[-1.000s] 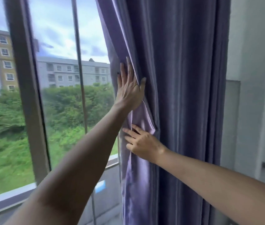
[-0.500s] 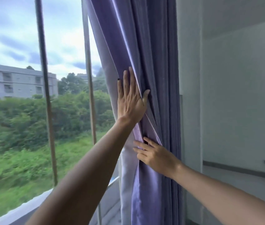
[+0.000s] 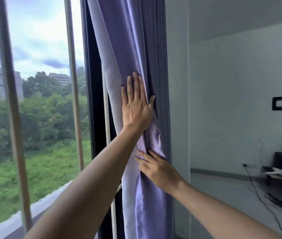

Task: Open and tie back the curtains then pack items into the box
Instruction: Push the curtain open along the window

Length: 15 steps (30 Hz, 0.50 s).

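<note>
Window (image 3: 38,100) at 9 o'clock, grey wall (image 3: 231,100) at 3. Purple curtain (image 3: 129,40) bunched between. Left hand (image 3: 135,106) flat, fingers straight, pressing folds; right hand (image 3: 159,168) below, fingers extended on fabric.

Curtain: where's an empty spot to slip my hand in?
Bare cloth shows between the left hand and right hand, and above the left hand. The curtain edge by the window frame is free. Crowded where both hands press.

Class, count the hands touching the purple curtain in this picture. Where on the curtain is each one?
2. The left hand presses flat on the curtain higher up; the right hand rests on the gathered folds lower down. None seems hidden.
</note>
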{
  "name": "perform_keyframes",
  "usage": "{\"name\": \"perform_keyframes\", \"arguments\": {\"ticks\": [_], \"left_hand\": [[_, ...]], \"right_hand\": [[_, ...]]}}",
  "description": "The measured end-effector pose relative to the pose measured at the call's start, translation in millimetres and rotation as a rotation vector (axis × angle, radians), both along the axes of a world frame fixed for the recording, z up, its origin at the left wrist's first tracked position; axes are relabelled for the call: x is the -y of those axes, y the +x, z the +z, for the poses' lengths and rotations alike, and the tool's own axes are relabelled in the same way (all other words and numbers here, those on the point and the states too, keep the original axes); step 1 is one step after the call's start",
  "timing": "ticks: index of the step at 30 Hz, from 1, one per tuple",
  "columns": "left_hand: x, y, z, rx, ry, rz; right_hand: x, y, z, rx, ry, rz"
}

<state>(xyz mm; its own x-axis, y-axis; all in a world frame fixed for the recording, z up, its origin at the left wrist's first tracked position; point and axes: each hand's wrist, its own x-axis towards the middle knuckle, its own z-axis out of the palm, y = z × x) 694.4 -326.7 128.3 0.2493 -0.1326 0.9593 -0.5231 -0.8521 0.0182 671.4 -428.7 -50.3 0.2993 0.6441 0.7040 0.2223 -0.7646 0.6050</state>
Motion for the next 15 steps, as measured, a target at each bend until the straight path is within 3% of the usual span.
{"name": "perform_keyframes", "arguments": {"ticks": [9, 15], "left_hand": [[48, 58, 4, -0.022, 0.015, -0.024], [77, 86, 1, -0.060, 0.048, -0.013]], "right_hand": [[45, 58, -1, 0.006, -0.018, -0.033], [70, 86, -14, -0.148, -0.035, -0.141]]}}
